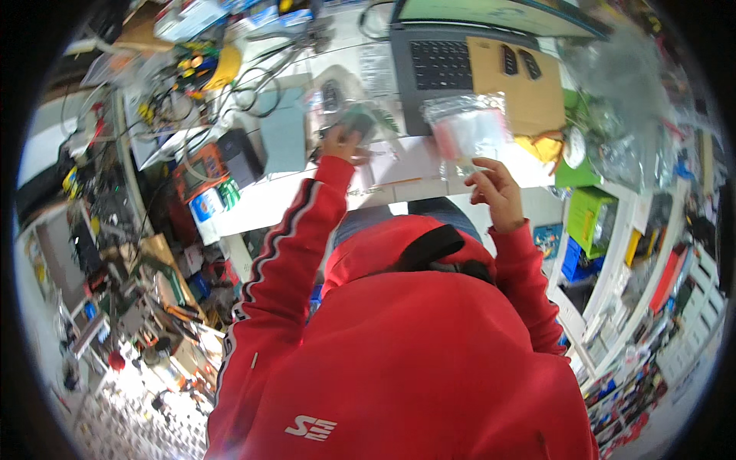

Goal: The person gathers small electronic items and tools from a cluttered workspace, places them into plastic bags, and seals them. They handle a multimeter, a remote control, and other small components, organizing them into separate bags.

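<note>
My left hand (343, 144) is closed on the near edge of a clear plastic bag (369, 123) with something dark and green inside, slightly blurred. Just beyond it lies another clear bag with a dark remote-like piece (330, 93) in it. My right hand (497, 193) hovers at the table's front edge, fingers partly bent and apart, nothing visible in them. Close beyond its fingertips is a stack of clear zip bags (469, 136) with a reddish edge. White paper (399, 162) lies on the table between the two hands.
An open laptop (441, 65) stands at the back, with brown cardboard (515, 92) and two black key fobs across it. Left are a grey-green sheet (283, 130), a dark box (240, 156), an orange meter (204, 173) and cables. A green bin (590, 218) sits right, below the table.
</note>
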### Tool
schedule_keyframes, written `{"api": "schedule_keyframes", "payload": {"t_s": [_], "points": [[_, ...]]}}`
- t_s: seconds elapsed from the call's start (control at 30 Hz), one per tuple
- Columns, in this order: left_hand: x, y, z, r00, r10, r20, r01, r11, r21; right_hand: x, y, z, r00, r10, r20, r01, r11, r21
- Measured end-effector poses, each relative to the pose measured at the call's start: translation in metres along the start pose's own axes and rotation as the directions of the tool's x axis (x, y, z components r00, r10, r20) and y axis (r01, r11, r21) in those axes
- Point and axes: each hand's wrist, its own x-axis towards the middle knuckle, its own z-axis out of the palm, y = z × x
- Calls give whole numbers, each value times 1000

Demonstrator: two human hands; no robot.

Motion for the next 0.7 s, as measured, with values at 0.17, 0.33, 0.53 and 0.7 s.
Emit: {"api": "schedule_keyframes", "payload": {"t_s": [0.17, 0.33, 0.53, 0.7], "points": [[57, -4, -30, 966, 244, 79, -256, 945, 206, -18, 32, 6, 989, 66, -132, -69, 997, -16], [66, -7, -34, 832, 537, 142, -543, 733, 409, -56, 59, 6, 945, 142, -293, -140, 990, 28], [45, 2, 14, 633, 618, 467, -741, 307, 598, -84, 75, -20, 915, 105, -391, -45, 986, 159], [61, -7, 120, 384, 581, 717, -782, -208, 588, -111, 95, -82, 910, 73, -409, 6, 982, 187]]}}
